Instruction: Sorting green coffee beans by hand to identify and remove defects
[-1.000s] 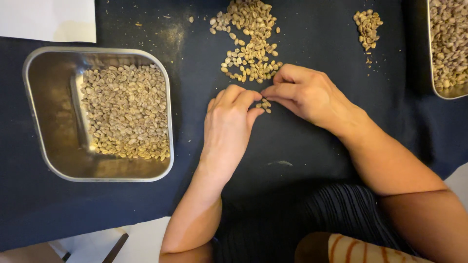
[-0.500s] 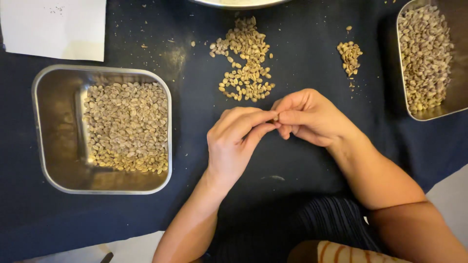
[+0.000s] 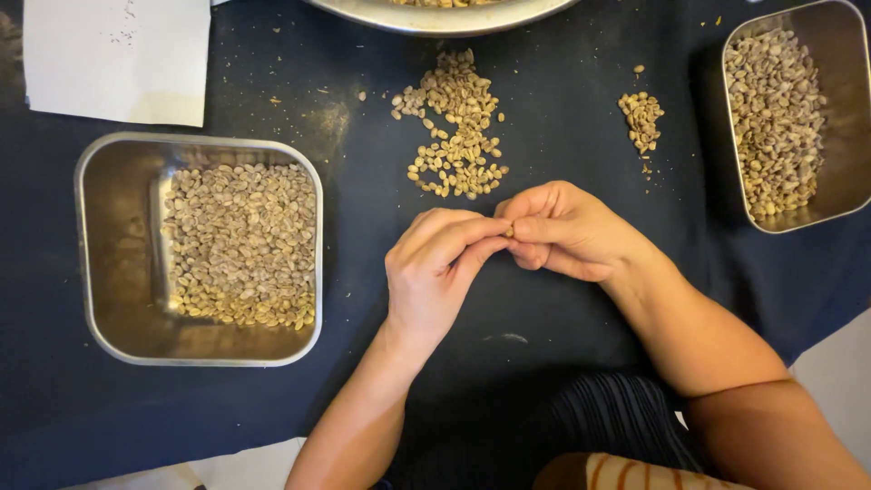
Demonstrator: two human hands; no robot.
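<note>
Two hands pinching one bean (image 3: 509, 232) — left hand (image 3: 435, 272), right hand (image 3: 567, 231), bean mostly hidden

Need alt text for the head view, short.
Left hand and right hand meet over a dark cloth, pinching one pale bean. A loose bean pile lies above them; a bean-filled metal tray sits left.

left: tray (image 3: 109, 272) | centre: bean pile (image 3: 454, 127) behind hands (image 3: 508, 240) | right: tray (image 3: 853, 118)
</note>
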